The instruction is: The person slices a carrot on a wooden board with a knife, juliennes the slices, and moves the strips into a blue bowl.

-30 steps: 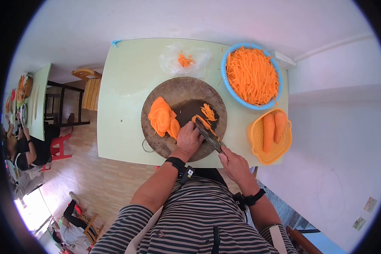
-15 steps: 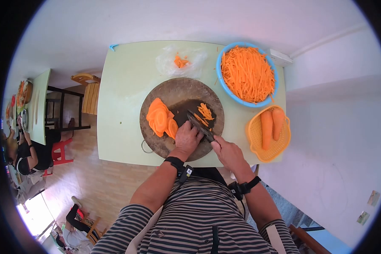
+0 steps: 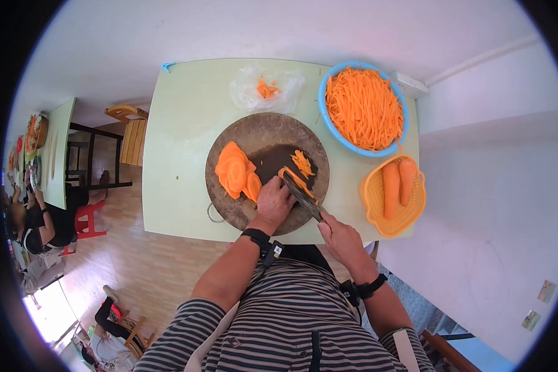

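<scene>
A round wooden chopping board [image 3: 229, 139] lies on the table, wet and dark in its middle. My right hand [image 3: 343, 240] is closed round the handle of a kitchen knife [image 3: 302, 196], whose blade slants over the board. With curled fingers, my left hand [image 3: 274, 201] presses carrot slices down beside the blade; the fingers mostly hide them. Orange carrot shows along both sides of the knife. Left of that hand is a pile of oval carrot slices [image 3: 234, 170]. Cut carrot strips [image 3: 301, 163] lie beyond the knife.
A blue basin [image 3: 332, 127] heaped with shredded carrot [image 3: 364, 108] stands at the back right. Below it, a yellow basket [image 3: 406, 217] holds two whole carrots [image 3: 391, 190]. Carrot scraps [image 3: 267, 90] sit on a clear plastic bag [image 3: 286, 82]. Other people are at the far left.
My right hand has shifted slightly right and towards me with the knife. The blade has moved off my left fingertips, exposing more carrot there. My left hand stays nearly still.
</scene>
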Motion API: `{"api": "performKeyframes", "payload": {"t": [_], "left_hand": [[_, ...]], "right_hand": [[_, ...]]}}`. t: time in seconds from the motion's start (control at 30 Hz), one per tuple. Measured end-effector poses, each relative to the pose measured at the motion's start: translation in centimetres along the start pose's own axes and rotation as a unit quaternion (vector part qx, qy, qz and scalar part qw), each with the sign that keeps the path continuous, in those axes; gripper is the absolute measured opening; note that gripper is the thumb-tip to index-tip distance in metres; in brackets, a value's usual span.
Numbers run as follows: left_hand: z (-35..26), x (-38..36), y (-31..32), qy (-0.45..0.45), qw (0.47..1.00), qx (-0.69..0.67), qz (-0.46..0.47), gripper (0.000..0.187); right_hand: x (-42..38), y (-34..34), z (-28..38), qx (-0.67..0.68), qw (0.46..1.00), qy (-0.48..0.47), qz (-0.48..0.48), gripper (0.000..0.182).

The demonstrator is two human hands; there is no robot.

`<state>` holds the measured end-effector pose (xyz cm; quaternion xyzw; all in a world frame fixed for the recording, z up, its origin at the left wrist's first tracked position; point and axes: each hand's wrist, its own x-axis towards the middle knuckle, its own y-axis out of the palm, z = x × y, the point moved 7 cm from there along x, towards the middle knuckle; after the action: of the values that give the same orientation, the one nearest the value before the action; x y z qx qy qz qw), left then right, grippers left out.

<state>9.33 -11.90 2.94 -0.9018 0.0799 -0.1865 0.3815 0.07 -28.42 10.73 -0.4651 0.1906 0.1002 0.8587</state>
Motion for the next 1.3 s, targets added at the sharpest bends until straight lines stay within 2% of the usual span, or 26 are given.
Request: {"api": "performKeyframes", "payload": {"t": [0.3, 0.5, 0.6, 0.67, 0.7, 0.8, 0.97, 1.3], "left_hand": [[0.1, 0.2, 0.0, -0.008, 1.000, -0.013, 0.004, 0.023], [-0.1, 0.2, 0.1, 0.011, 1.000, 0.005, 0.000, 0.022], [-0.3, 0.2, 0.1, 0.005, 1.000, 0.012, -0.013, 0.021], [-0.6, 0.4, -0.4, 0.003, 0.999, 0.010, -0.040, 0.021], [-0.6, 0.5, -0.3, 0.004, 0.999, 0.010, -0.041, 0.021], [-0.5, 0.3, -0.4, -0.001, 0.999, 0.023, -0.035, 0.024], [-0.3, 0.2, 0.1, 0.007, 1.000, 0.020, -0.016, 0.021], [-0.3, 0.4, 0.0, -0.006, 1.000, 0.022, 0.013, 0.023]], "right_hand": [[1.8, 0.1, 0.5, -0.049, 0.998, 0.017, 0.025, 0.042], [3.3, 0.2, 0.3, -0.049, 0.999, -0.012, -0.003, 0.045], [3.7, 0.1, -0.6, -0.016, 0.999, 0.028, 0.034, 0.043], [4.3, -0.1, -1.7, 0.158, 0.987, 0.008, 0.008, 0.042], [4.2, -0.2, -1.7, 0.158, 0.987, 0.008, 0.006, 0.042], [3.6, -0.5, -1.6, 0.153, 0.988, 0.020, -0.006, 0.041], [1.3, -1.0, -0.1, 0.035, 0.999, 0.021, 0.015, 0.040], [0.3, -0.8, -0.1, -0.010, 1.000, 0.017, 0.019, 0.042]]}}
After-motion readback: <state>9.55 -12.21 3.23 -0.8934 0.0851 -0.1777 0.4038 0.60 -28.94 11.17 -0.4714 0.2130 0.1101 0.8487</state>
